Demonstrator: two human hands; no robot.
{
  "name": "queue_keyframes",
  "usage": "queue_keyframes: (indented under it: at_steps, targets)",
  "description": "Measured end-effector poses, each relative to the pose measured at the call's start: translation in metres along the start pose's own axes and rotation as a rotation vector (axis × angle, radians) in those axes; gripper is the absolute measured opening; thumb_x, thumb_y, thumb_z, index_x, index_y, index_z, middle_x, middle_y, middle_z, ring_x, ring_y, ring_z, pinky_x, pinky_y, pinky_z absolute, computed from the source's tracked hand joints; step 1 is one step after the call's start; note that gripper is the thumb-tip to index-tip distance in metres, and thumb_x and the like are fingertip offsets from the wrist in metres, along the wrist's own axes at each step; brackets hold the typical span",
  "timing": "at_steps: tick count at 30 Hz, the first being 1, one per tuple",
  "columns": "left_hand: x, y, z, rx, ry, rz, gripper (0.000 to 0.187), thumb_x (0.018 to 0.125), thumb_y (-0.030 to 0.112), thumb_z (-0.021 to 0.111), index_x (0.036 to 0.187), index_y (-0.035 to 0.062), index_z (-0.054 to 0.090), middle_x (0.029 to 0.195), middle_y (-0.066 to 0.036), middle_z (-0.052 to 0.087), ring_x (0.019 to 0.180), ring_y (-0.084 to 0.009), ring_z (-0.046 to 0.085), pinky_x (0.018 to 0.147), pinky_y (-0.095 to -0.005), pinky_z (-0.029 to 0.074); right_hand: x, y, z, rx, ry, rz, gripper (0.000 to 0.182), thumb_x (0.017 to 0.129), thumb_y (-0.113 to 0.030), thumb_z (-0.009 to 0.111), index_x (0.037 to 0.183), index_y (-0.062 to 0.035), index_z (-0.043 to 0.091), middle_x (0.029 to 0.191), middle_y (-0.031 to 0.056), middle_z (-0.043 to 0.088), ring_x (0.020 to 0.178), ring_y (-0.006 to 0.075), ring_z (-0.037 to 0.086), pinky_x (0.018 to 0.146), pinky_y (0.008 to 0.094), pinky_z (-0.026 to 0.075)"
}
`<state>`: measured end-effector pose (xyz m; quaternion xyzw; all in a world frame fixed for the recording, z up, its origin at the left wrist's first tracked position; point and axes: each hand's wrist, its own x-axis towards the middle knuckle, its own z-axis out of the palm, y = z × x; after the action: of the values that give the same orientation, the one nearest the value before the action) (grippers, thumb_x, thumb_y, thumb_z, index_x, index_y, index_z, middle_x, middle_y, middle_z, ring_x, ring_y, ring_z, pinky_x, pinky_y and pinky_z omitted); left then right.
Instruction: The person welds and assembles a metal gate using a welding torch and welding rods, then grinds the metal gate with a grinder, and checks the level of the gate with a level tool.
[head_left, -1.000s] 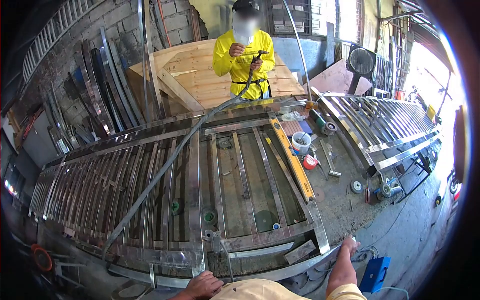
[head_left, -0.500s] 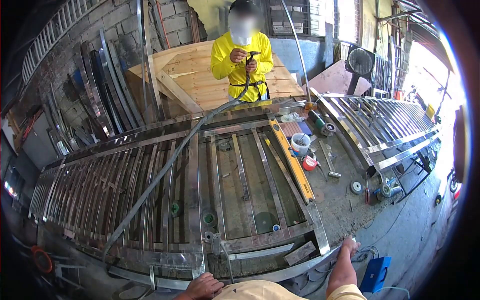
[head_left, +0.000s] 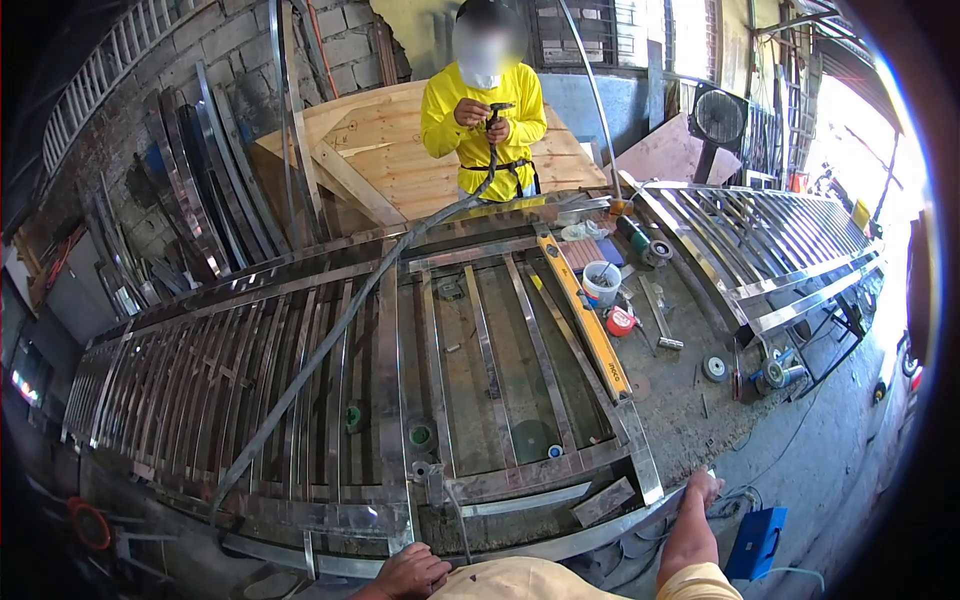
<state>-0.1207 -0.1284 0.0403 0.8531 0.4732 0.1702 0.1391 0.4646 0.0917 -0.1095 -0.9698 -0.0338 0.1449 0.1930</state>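
Note:
My left hand (head_left: 412, 573) is at the bottom edge of the view, fingers curled, against the near rail of a large shiny metal gate-like frame (head_left: 388, 400). What lies under its fingers is hidden. My right hand (head_left: 706, 487) is stretched out at the near right corner of the work table (head_left: 690, 440), its fingers bent around something small and whitish that I cannot make out. A yellow spirit level (head_left: 590, 325) lies along the right side of the frame. Across the frame, a person in a yellow shirt (head_left: 485, 120) holds a welding torch (head_left: 496, 118) with both hands.
A thick dark cable (head_left: 330, 340) crosses the frame. Right of the level are a white tub (head_left: 601, 288), a red tape measure (head_left: 620, 321) and an angle grinder (head_left: 645, 242). Another barred metal frame (head_left: 765, 235) stands at the right. A blue case (head_left: 756, 544) sits below my right hand.
The view has shifted very slightly. Both my hands stay where they were, and the person opposite keeps holding the torch in nearly the same pose.

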Motion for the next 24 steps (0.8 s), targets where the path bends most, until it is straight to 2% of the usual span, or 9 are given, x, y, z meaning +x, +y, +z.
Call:
queue_keyframes:
  at_steps: [5, 8, 11, 12, 15, 21, 24]
  targets:
    - [0.003, 0.002, -0.002, -0.024, 0.002, -0.020, 0.010, 0.085, 0.021, 0.069, 0.085, 0.0111, 0.069, 0.077, -0.009, 0.064, 0.079, -0.0296, 0.063, 0.090, -0.0461, 0.050, -0.011, -0.003, -0.009, 0.021, -0.007, 0.003, 0.074, 0.089, -0.050, 0.066, 0.138, -0.0009, 0.039, 0.132, 0.0297, 0.063, 0.120, 0.0452, 0.065, 0.101, 0.0521, 0.050]
    - [-0.014, -0.017, 0.019, -0.026, -0.058, 0.003, 0.025, 0.090, 0.022, 0.067, 0.111, 0.0091, 0.070, 0.084, -0.010, 0.068, 0.083, -0.0288, 0.065, 0.092, -0.0480, 0.050, -0.009, -0.003, -0.008, 0.027, -0.013, 0.006, 0.073, 0.089, -0.049, 0.065, 0.138, -0.0007, 0.040, 0.132, 0.0304, 0.063, 0.121, 0.0456, 0.064, 0.101, 0.0522, 0.050]
    - [-0.002, -0.008, -0.001, 0.009, -0.085, 0.020, 0.015, 0.087, 0.026, 0.069, 0.090, 0.0111, 0.069, 0.074, -0.005, 0.064, 0.079, -0.0235, 0.064, 0.087, -0.0359, 0.048, -0.008, -0.004, -0.008, -0.013, -0.028, 0.020, 0.076, 0.089, -0.057, 0.068, 0.137, -0.0028, 0.043, 0.137, 0.0269, 0.060, 0.126, 0.0459, 0.060, 0.104, 0.0530, 0.048]
    - [-0.004, -0.009, 0.002, 0.010, -0.097, 0.009, 0.016, 0.087, 0.027, 0.070, 0.090, 0.0113, 0.070, 0.073, -0.005, 0.063, 0.079, -0.0236, 0.063, 0.086, -0.0356, 0.048, 0.004, 0.002, 0.000, 0.000, -0.049, 0.011, 0.077, 0.089, -0.058, 0.067, 0.138, -0.0034, 0.042, 0.138, 0.0275, 0.059, 0.126, 0.0460, 0.060, 0.104, 0.0538, 0.048]
    - [0.000, -0.005, -0.004, 0.014, -0.069, 0.016, 0.015, 0.087, 0.026, 0.069, 0.090, 0.0114, 0.070, 0.072, -0.005, 0.062, 0.077, -0.0235, 0.063, 0.085, -0.0356, 0.048, 0.008, 0.001, 0.008, -0.016, 0.006, 0.031, 0.074, 0.088, -0.049, 0.066, 0.139, -0.0002, 0.042, 0.131, 0.0303, 0.063, 0.121, 0.0452, 0.064, 0.102, 0.0508, 0.050]
    - [0.006, 0.000, -0.009, 0.028, -0.043, 0.004, 0.012, 0.085, 0.023, 0.070, 0.084, 0.0119, 0.069, 0.071, -0.005, 0.064, 0.073, -0.0231, 0.063, 0.083, -0.0354, 0.048, -0.011, -0.005, -0.007, -0.007, 0.007, 0.029, 0.075, 0.088, -0.049, 0.066, 0.140, -0.0010, 0.042, 0.132, 0.0297, 0.063, 0.122, 0.0450, 0.063, 0.103, 0.0501, 0.050]
    - [0.006, 0.000, -0.009, 0.026, -0.066, 0.005, 0.010, 0.084, 0.022, 0.070, 0.082, 0.0126, 0.068, 0.071, -0.004, 0.064, 0.071, -0.0231, 0.063, 0.083, -0.0353, 0.048, -0.008, -0.003, -0.009, 0.018, -0.037, 0.036, 0.076, 0.089, -0.053, 0.068, 0.141, -0.0035, 0.042, 0.139, 0.0278, 0.059, 0.127, 0.0449, 0.060, 0.105, 0.0520, 0.048]
